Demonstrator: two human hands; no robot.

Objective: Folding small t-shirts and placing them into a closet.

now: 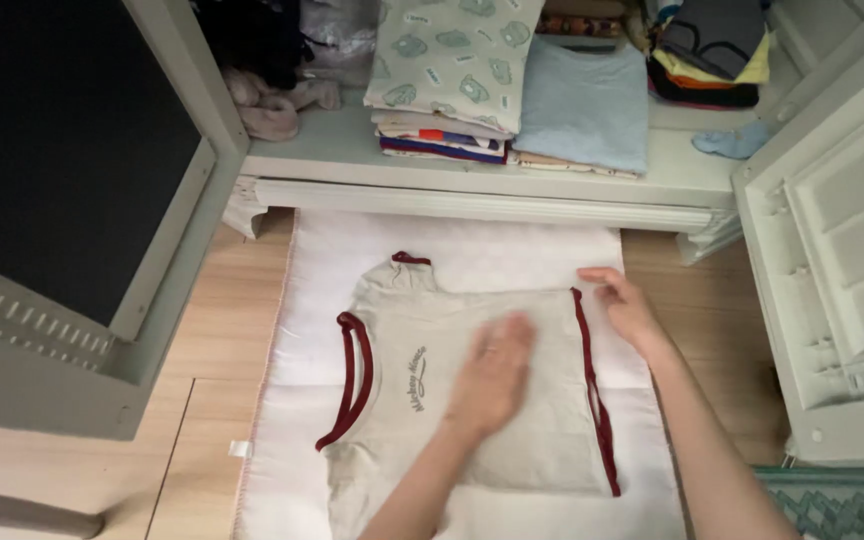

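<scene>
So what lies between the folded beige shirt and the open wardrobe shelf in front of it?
In the head view, only a bare stretch of the white cloth lies between the beige shirt and the wardrobe shelf; nothing else sits there.

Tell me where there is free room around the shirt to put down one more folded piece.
The white mat is bare between the shirt and the wardrobe base, and in a narrow strip left of the shirt. Wood floor lies bare beside the mat. Crowded: the shelf with stacks, and the shirt's right edge under the right hand; the left hand lies on the shirt.
</scene>
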